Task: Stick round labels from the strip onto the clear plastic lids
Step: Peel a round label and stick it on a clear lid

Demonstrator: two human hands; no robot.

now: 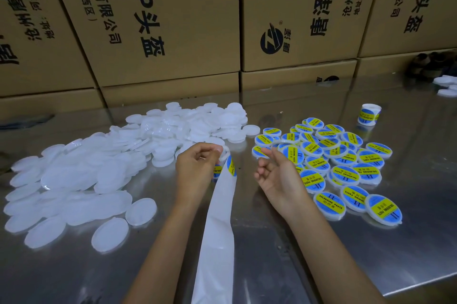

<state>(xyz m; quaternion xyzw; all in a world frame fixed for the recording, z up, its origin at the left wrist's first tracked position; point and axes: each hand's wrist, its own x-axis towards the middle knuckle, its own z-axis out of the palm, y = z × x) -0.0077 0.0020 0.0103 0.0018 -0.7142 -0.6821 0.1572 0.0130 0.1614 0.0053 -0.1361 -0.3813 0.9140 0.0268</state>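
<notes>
**Label strip held at centre of the frame**

While the strip (217, 224) hangs down toward the lower edge, its top end with a round label (231, 166) is pinched by the left hand (197, 170). The right hand (277, 175) is held loosely curled, with nothing in its grip. Clear lids (103, 165) are piled at the left on the counter (408, 241), labelled lids (346, 162) at the right.

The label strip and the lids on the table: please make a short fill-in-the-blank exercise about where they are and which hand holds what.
1. The label strip is held at its top by the ____ hand.
2. The lids with labels lie in a pile to the ____ of the unlabelled lids.
3. The small label roll stands on the metal table, ____ the labelled pile.
4. The cardboard boxes stand ____ both piles.

Missing words: left; right; behind; behind
</notes>
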